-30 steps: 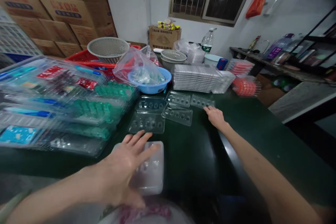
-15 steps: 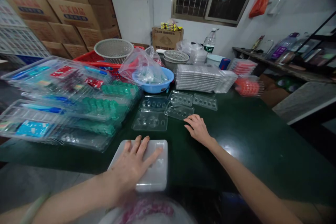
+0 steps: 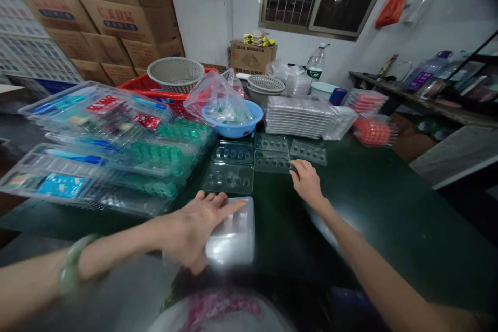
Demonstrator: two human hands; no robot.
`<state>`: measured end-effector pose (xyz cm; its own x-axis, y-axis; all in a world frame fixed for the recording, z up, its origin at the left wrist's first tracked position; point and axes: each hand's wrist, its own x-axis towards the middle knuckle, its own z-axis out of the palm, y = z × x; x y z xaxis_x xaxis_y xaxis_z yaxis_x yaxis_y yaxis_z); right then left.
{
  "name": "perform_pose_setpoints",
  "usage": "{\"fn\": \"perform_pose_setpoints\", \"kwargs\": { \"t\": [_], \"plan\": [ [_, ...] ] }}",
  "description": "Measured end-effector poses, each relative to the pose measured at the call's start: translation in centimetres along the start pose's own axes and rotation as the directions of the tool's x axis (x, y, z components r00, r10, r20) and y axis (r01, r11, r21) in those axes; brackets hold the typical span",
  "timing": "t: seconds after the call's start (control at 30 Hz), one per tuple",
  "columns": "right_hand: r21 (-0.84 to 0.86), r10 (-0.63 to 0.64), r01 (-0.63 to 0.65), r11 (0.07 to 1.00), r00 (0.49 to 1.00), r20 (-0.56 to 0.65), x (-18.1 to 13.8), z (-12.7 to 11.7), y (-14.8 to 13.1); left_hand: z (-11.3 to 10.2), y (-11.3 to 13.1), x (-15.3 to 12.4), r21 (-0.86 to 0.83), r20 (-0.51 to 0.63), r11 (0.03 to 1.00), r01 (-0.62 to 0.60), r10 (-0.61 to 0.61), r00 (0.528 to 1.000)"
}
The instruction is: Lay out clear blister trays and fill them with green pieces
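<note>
My left hand (image 3: 194, 223) lies across a stack of whitish see-through plastic trays (image 3: 235, 241) at the near table edge. Its fingers bend over the far edge and the thumb stretches along the top. My right hand (image 3: 307, 181) pinches the right end of a clear plastic tray (image 3: 268, 162) with moulded hollows. Around that tray lie other single ones: a clear tray (image 3: 271, 142) behind it, another tray (image 3: 309, 152) to the right, and two at the left, a far tray (image 3: 232, 151) and a near tray (image 3: 227, 177).
Piled clear cases (image 3: 97, 140) with blue pens and green inserts cover the table's left. Behind stand a blue basin (image 3: 233, 128) with a plastic bag, a grey colander (image 3: 177, 73) and stacked clear trays (image 3: 295, 116). Red-filled packs (image 3: 373, 129) sit at the far right of the dark green table (image 3: 373, 202).
The tray at my right hand has turned from slanted to nearly straight, in line with the one behind. My left fingers have gone from spread flat to bent over the stack's far edge.
</note>
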<state>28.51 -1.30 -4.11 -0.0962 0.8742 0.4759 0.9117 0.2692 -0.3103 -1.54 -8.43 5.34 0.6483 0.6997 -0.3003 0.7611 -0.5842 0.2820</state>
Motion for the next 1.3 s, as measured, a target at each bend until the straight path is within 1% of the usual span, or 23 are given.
{"fn": "perform_pose_setpoints", "kwargs": {
  "t": [0.03,0.07,0.1,0.13,0.17,0.2,0.23,0.27,0.3,0.37,0.43,0.47,0.53,0.6,0.67,0.73,0.87,1.0,1.17,1.23,1.3],
  "plan": [
    [0.124,0.056,-0.052,0.991,0.998,-0.03,-0.6,-0.7,-1.2,-1.0,-0.5,0.1,-0.148,0.035,0.989,-0.008,0.013,0.999],
    [0.289,0.123,-0.108,0.951,0.992,-0.032,-1.3,-1.5,-2.5,-1.9,-1.1,0.3,-0.348,0.121,0.937,0.022,0.022,0.992],
    [0.459,0.186,-0.175,0.871,0.982,0.021,-2.1,-2.5,-4.1,-2.6,-1.6,0.5,-0.558,0.225,0.825,0.087,0.05,0.973],
    [0.594,0.226,-0.248,0.765,0.968,0.112,-2.8,-3.6,-5.8,-3.0,-2.1,0.6,-0.729,0.291,0.667,0.152,0.101,0.952],
    [0.684,0.224,-0.303,0.664,0.953,0.204,-3.6,-4.7,-7.6,-3.1,-2.5,0.8,-0.853,0.303,0.483,0.199,0.148,0.941],
    [0.744,0.199,-0.348,0.571,0.938,0.285,-4.3,-5.7,-9.4,-2.9,-2.6,1.0,-0.928,0.284,0.301,0.221,0.183,0.941],
    [0.779,0.161,-0.387,0.493,0.921,0.356,-4.9,-6.6,-11.0,-2.5,-2.5,1.2,-0.966,0.243,0.141,0.218,0.191,0.951],
    [0.802,0.118,-0.416,0.428,0.906,0.407,-5.5,-7.3,-12.5,-1.9,-2.2,1.4,-0.98,0.196,0.011,0.197,0.174,0.965],
    [0.814,0.081,-0.442,0.377,0.891,0.446,-5.9,-7.8,-13.8,-1.1,-1.7,1.7,-0.982,0.156,-0.088,0.17,0.145,0.977],
    [0.822,0.033,-0.477,0.312,0.87,0.492,-6.4,-8.1,-15.5,0.6,-0.2,2.2,-0.97,0.094,-0.218,0.105,0.063,0.994],
    [0.817,0.046,-0.497,0.293,0.861,0.507,-6.6,-7.8,-16.2,2.2,1.4,2.8,-0.952,0.04,-0.303,0.033,-0.02,0.999],
    [0.813,0.073,-0.503,0.293,0.86,0.506,-6.6,-7.5,-16.2,2.9,2.1,3.1,-0.943,0.015,-0.332,-0.007,-0.061,0.998],
    [0.807,0.134,-0.518,0.284,0.855,0.502,-6.7,-7.2,-15.9,3.9,3.3,3.6,-0.932,-0.028,-0.356,-0.068,-0.117,0.993],
    [0.801,0.157,-0.541,0.256,0.841,0.518,-6.8,-7.2,-15.4,4.4,4.1,3.9,-0.929,-0.053,-0.359,-0.09,-0.111,0.992],
    [0.793,0.133,-0.564,0.232,0.826,0.548,-6.9,-7.4,-14.8,4.7,4.5,4.1,-0.927,-0.069,-0.365,-0.084,-0.056,0.996],
    [0.786,0.095,-0.574,0.229,0.817,0.569,-7.1,-7.7,-14.3,4.8,4.6,4.2,-0.927,-0.084,-0.367,-0.08,-0.004,0.996],
    [0.778,0.015,-0.58,0.239,0.804,0.595,-7.2,-8.2,-13.6,5.1,4.8,4.1,-0.932,-0.117,-0.345,-0.11,0.0,0.993],
    [0.753,0.004,-0.585,0.302,0.79,0.613,-7.4,-8.6,-13.6,5.3,5.0,4.0,-0.935,-0.135,-0.33,-0.129,-0.004,0.991],
    [0.744,0.074,-0.524,0.415,0.834,0.546,-7.7,-9.0,-14.1,5.6,5.1,4.0,-0.935,-0.134,-0.326,-0.136,-0.029,0.991],
    [0.737,0.085,-0.52,0.432,0.837,0.541,-7.8,-9.0,-14.2,5.6,5.2,4.0,-0.929,-0.144,-0.337,-0.151,-0.045,0.989],
    [0.735,0.08,-0.526,0.429,0.832,0.549,-7.7,-8.9,-14.2,5.5,5.4,3.9,-0.923,-0.159,-0.346,-0.166,-0.047,0.986]
  ]
}}
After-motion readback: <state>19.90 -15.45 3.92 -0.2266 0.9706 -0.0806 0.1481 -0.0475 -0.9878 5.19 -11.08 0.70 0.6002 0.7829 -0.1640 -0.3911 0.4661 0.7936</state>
